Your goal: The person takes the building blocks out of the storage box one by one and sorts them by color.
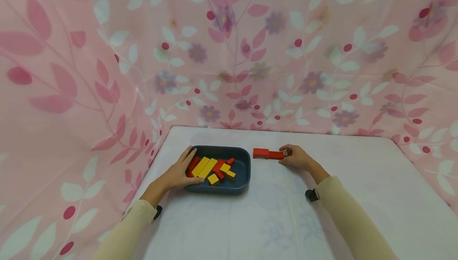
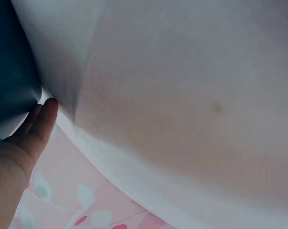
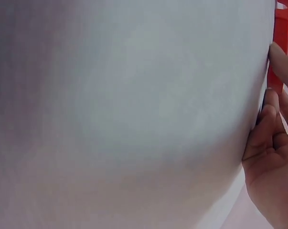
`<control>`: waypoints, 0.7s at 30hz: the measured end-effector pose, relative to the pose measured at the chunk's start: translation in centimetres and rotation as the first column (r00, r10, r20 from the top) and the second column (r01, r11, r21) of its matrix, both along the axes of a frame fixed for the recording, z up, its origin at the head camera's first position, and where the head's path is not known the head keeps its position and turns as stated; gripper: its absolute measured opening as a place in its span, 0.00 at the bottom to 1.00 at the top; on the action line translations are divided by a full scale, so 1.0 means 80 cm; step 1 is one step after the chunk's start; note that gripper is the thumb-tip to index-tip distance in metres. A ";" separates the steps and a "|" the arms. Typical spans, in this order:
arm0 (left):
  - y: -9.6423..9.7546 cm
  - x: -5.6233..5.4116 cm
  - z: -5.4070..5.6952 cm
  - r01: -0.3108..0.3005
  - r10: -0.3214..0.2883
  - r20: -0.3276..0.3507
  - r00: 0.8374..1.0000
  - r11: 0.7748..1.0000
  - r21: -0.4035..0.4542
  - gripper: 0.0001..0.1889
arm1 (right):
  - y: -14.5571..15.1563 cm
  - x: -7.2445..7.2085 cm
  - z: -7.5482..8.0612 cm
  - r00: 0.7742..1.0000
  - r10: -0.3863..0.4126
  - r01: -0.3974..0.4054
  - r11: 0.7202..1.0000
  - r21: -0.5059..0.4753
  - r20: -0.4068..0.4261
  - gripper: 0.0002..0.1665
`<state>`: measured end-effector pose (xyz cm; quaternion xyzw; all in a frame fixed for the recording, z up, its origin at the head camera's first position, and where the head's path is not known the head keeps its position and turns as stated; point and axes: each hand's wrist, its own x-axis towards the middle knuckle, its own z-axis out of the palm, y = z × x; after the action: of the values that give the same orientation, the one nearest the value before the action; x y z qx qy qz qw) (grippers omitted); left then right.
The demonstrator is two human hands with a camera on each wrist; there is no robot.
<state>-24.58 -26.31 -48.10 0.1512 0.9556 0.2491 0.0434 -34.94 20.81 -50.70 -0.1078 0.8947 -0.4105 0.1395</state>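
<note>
A dark blue tray (image 1: 247, 172) holds several red and yellow blocks (image 1: 207, 167). My left hand (image 1: 177, 173) rests against the tray's left end, its thumb along the front rim and its fingers spread toward the back. In the left wrist view the fingers (image 2: 44, 121) lie fairly straight along the tray's outer wall (image 2: 12, 62). Right of the tray, my right hand (image 1: 297, 157) pinches the end of a slim red block (image 1: 276, 155). A thicker red block (image 1: 261, 153) adjoins its left end. The right wrist view shows the fingers (image 3: 281, 62) around the slim red block (image 3: 277, 78).
A white cloth covers the table (image 1: 229, 224), whose far edge meets a pink floral curtain (image 1: 250, 73). The same curtain hangs along the left side. Dark bands (image 1: 312, 195) sit at both sleeve cuffs.
</note>
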 end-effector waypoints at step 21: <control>-0.001 0.000 0.003 -0.007 0.003 -0.042 0.999 0.995 -0.096 0.63 | -0.025 0.043 0.050 0.861 0.136 -0.041 0.979 0.201 -0.490 0.46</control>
<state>-24.57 -26.41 -47.82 0.1518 0.9676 0.1997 0.0299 -31.51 18.80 -46.70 -0.2386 0.9280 -0.2775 -0.0694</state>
